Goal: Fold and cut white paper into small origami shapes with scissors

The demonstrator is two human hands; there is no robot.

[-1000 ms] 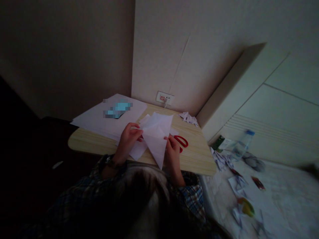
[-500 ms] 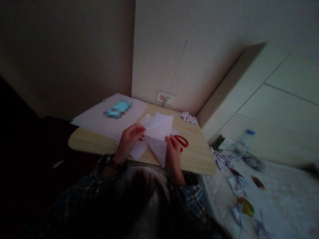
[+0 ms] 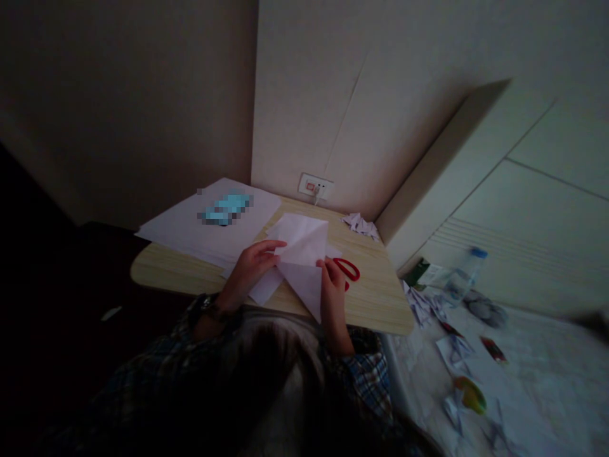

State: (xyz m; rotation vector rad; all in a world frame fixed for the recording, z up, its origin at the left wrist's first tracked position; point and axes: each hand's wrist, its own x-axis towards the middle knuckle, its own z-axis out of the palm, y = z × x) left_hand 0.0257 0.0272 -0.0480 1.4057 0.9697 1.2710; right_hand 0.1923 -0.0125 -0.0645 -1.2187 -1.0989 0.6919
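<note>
A creased sheet of white paper [image 3: 304, 244] is held between my two hands above the small wooden table [image 3: 375, 304]. My left hand [image 3: 257, 261] pinches its left edge, thumb below and fingers on top. On the right, my right hand [image 3: 332, 279] is closed on the paper's right corner, and one pointed flap hangs down beside it. Other pieces of paper [image 3: 266, 289] lie underneath. Scissors with red handles [image 3: 348, 269] rest just right of my right hand; their blades are hidden.
Large white sheets [image 3: 181, 228] with a pixelated phone-like item [image 3: 227, 208] cover the table's left side. Folded paper pieces [image 3: 360, 226] sit at the back right, near a wall socket [image 3: 315, 186]. Beyond the table's right edge, a bed [image 3: 547, 381] holds a plastic bottle [image 3: 466, 276] and more folded paper.
The paper has opened out flatter, its upper part spreading left. My left fingers have stretched further over its left edge. My right hand keeps its hold with little movement.
</note>
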